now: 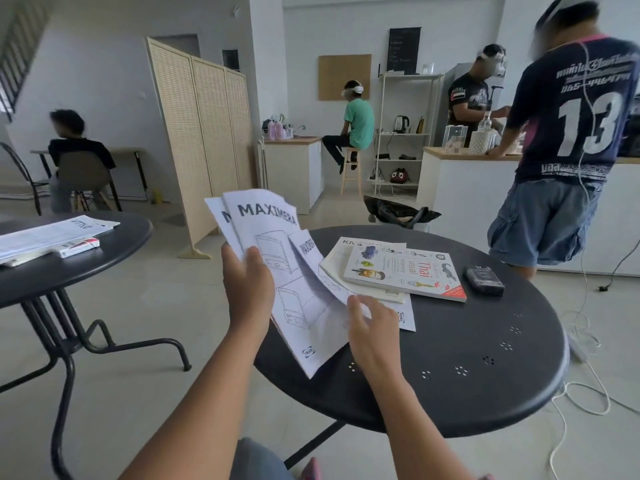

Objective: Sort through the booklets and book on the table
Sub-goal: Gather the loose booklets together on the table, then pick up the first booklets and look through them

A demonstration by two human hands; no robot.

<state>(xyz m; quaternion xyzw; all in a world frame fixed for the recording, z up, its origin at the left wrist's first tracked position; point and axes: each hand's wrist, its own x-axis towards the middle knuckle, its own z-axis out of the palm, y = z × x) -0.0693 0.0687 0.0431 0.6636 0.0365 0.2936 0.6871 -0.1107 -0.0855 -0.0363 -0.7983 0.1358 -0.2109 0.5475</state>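
Seated person's two bare hands over a round black metal table (450, 375) with small perforation clusters. The left hand (247, 289) is closed around the near-left edge of a fanned stack of thin white MAXIMERA assembly booklets (273, 237), thumb across the front cover, fingers behind and out of sight; the stack is held tilted above the table's near-left rim. The right hand (372, 327) has its fingers loosely curled at the lower edge of a smaller MAXIMERA leaflet (311, 258) that bows away from the stack; whether it is pinched or merely touched cannot be told. The booklets appear light, floppy and slick, so they would likely be best held at the spine or a corner, and loose sheets may slide out of the fan. Beyond the hands, flat on the table, lies a Thai visual dictionary book (408, 271), stiffer and heavier by its look, resting on a cream booklet (341, 258); just beside it sits a small black device (485, 280). A second black table (69, 268) at left carries more papers. Farther off: pale tiled floor, a folding wicker screen (201, 126), white counters, a shelf unit, and several other people.
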